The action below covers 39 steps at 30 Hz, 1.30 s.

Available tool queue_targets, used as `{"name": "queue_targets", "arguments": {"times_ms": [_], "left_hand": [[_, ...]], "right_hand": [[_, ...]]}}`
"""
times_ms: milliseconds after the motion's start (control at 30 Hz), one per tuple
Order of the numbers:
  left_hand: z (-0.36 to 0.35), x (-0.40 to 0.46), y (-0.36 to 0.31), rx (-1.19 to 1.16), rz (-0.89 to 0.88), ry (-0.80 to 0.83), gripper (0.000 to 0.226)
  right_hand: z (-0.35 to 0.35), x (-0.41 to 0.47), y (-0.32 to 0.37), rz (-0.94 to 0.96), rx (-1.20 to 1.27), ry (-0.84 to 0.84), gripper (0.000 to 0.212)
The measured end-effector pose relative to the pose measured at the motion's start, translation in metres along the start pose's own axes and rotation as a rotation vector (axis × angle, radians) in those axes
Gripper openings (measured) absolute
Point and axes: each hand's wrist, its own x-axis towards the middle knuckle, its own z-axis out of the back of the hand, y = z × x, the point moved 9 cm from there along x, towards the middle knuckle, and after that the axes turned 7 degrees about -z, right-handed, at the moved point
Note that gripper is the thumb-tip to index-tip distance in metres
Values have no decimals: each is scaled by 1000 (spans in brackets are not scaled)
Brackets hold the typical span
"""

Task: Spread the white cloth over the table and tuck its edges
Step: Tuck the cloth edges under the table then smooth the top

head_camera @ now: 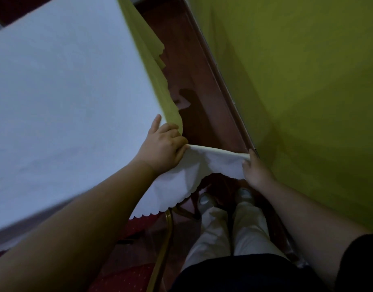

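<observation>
The white cloth lies flat over the table top and fills the left of the head view. Its scalloped corner hangs off the near right table corner. My left hand rests at that table corner and grips the cloth's fold there. My right hand pinches the far end of the same fold, out beyond the table, so the corner flap is stretched taut between both hands. A yellow-green under-cloth hangs down the table's right side beneath the white one.
A yellow-green wall stands close on the right, with a wooden skirting strip and red-brown floor between it and the table. A chair with a gold frame and red seat sits under the near table edge. My legs and shoes are below.
</observation>
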Motion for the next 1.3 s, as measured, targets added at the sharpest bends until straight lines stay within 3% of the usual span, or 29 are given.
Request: {"name": "queue_targets", "arguments": {"times_ms": [233, 467, 667, 833, 1033, 1300], "left_hand": [[-8, 1, 3, -96, 237, 174, 34], [-4, 4, 5, -247, 431, 186, 40], [38, -7, 18, -693, 855, -144, 38], [53, -15, 33, -849, 1082, -347, 42], [65, 0, 48, -969, 1132, -494, 42], [80, 52, 122, -935, 1080, -517, 41]], "right_hand": [[36, -38, 45, 71, 263, -63, 42], [100, -70, 65, 121, 327, -168, 42], [158, -93, 101, 251, 273, -199, 42], [186, -100, 145, 388, 272, -208, 40], [195, -91, 202, 465, 302, -174, 39], [184, -64, 314, 593, 255, -65, 39]]}}
